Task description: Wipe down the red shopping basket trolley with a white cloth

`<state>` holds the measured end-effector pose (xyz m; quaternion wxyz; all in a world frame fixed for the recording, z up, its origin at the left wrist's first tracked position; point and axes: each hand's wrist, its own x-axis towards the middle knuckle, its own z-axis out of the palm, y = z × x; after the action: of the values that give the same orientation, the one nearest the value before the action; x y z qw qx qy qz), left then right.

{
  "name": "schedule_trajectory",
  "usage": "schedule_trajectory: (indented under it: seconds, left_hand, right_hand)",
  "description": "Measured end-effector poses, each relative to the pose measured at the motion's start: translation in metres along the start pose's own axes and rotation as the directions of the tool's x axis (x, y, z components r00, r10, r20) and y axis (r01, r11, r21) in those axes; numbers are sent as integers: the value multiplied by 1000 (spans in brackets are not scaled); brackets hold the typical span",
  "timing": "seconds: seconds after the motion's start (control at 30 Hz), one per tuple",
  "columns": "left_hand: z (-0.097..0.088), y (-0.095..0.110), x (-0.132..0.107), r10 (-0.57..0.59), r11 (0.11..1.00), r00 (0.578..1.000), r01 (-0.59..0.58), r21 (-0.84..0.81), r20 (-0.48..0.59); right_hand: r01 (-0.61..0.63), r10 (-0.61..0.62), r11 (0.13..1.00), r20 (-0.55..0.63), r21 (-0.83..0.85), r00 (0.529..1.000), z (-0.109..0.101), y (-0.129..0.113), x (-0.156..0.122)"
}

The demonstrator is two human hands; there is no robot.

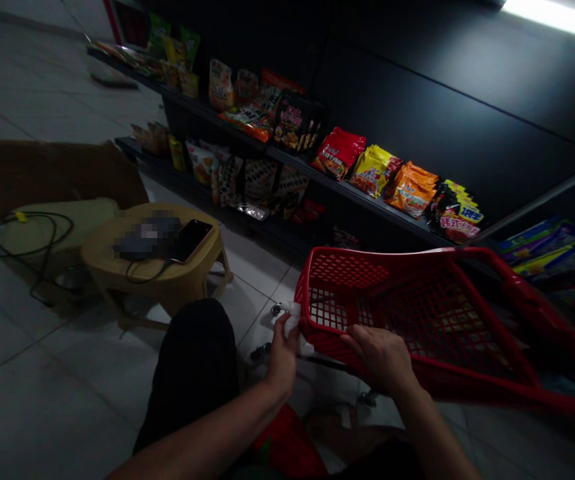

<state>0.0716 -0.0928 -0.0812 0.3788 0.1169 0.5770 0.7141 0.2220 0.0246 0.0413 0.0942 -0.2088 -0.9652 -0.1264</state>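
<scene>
A red plastic shopping basket [432, 313] on wheels stands tilted in front of me on the tiled floor. My left hand [282, 353] is closed on a white cloth [294, 319] and presses it against the basket's near left corner. Over the basket's near rim lies my right hand [380, 357], fingers curled around it to grip it. My dark-trousered knee [194, 360] shows below left.
Dark shelves [317, 173] with packets of noodles and snacks run along the far side. A beige plastic stool [157, 260] with a phone [190, 239] and cable on it stands at left, beside a second stool [42, 230] with a black cable and a cardboard sheet.
</scene>
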Motion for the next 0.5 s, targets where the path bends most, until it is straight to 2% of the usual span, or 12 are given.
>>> schedule_trajectory:
  seconds: [0.03,0.1,0.17,0.2,0.3,0.37,0.43,0.5]
  left_hand:
    - [4,10,0,36,999,999,-35,-18,7]
    - [10,26,4,179,984,984,-179,-12,14]
    - [11,28,9,307,951,951,-307,30,29]
    - [8,23,12,328,943,944,-330,50,42]
    - [-7,-8,19,253,963,965,-258,82,73]
    - [-14,-26,25,208,972,977,-211,99,44]
    - [-14,-31,30,193,975,981,-195,104,25]
    - [-6,-20,36,231,967,972,-233,104,33]
  right_hand:
    - [-9,9,1000,4,-1,1000,0,-1,1]
    - [-31,31,999,14,-9,999,1,-2,5]
    - [-51,51,999,23,-15,998,3,-3,11]
    - [-63,63,998,27,-17,998,5,-4,14]
    - [-116,118,993,39,-31,992,10,-4,24]
    - [-158,160,986,49,-48,986,12,-3,31]
    - [-183,186,981,58,-58,981,12,-4,40]
    - [-197,201,978,73,-61,977,11,-5,49]
